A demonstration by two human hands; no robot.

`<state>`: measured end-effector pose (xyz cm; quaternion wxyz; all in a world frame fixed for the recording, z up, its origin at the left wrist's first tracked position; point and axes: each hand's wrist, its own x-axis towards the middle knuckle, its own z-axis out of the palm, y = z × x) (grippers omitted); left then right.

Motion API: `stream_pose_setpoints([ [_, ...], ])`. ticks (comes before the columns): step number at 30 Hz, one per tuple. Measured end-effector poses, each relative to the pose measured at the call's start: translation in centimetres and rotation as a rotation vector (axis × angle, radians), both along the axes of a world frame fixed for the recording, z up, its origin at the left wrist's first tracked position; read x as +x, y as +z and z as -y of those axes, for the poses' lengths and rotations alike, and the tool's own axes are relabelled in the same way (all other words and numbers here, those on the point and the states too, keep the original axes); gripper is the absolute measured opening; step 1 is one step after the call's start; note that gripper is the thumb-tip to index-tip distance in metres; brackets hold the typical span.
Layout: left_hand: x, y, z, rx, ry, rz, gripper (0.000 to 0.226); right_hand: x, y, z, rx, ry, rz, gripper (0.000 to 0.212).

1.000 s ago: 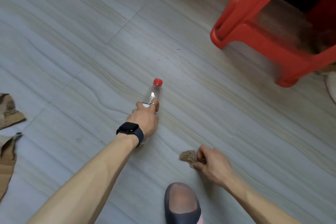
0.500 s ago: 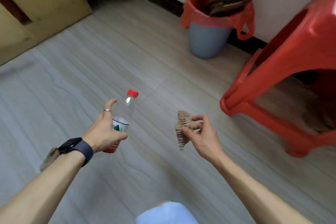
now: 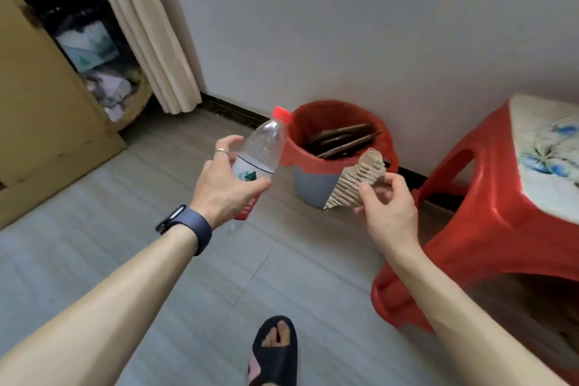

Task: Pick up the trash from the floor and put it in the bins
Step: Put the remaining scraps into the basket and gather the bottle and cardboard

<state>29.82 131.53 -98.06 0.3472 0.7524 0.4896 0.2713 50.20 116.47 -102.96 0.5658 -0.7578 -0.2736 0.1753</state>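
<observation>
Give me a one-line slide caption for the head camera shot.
Left hand holding a plastic bottle, right hand a cardboard scrap, facing the red-lined bin.

One bottle [image 3: 261,152], one cardboard scrap [image 3: 357,180], one bin [image 3: 313,182], one stool [image 3: 488,213], two hands.

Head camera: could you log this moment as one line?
left hand: holds plastic bottle | right hand: holds corrugated cardboard scrap | red-lined bin: ahead

The bin [image 3: 313,188] mouth is partly filled by dark cardboard sheets [image 3: 341,139]; open room remains along its near rim. A red stool [image 3: 488,213] stands just right of it, apparently not touching. The floor [image 3: 125,229] leftward is unobstructed.
</observation>
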Motion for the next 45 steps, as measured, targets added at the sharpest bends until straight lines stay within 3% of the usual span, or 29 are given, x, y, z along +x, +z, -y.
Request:
stream_pose_setpoints([
  [6,10.1,-1.1,-7.3,-0.099,-0.015,0.368,0.074,6.8,3.1,-9.4,0.035,-0.123,0.106,0.008],
  [17,18.0,-5.9,-15.3,-0.082,-0.145,0.359,0.068,14.2,3.5,-21.6,-0.092,-0.145,0.294,0.006],
  [24,17.4,-9.8,-17.3,0.087,-0.295,0.090,0.072,16.0,1.3,-24.1,-0.238,-0.049,0.420,0.013],
  [27,16.6,-12.1,-18.0,0.104,-0.361,-0.109,0.071,16.5,0.8,-24.5,-0.405,0.100,0.472,0.041],
  [29,16.2,-12.7,-18.2,0.065,-0.358,-0.182,0.081,15.9,0.6,-23.7,-0.402,0.073,0.444,0.053],
  [32,15.8,-11.9,-17.6,0.091,-0.452,-0.234,0.091,13.9,-0.1,-20.6,-0.250,-0.001,0.499,0.043],
  [36,14.1,-10.8,-14.9,0.135,-0.463,-0.277,0.073,10.5,-2.5,-15.0,-0.169,-0.017,0.553,0.037],
  [45,-0.2,-14.6,-4.2,-0.092,-0.292,-0.361,0.058,-0.1,-7.9,-4.9,-0.274,0.357,0.626,0.029],
])
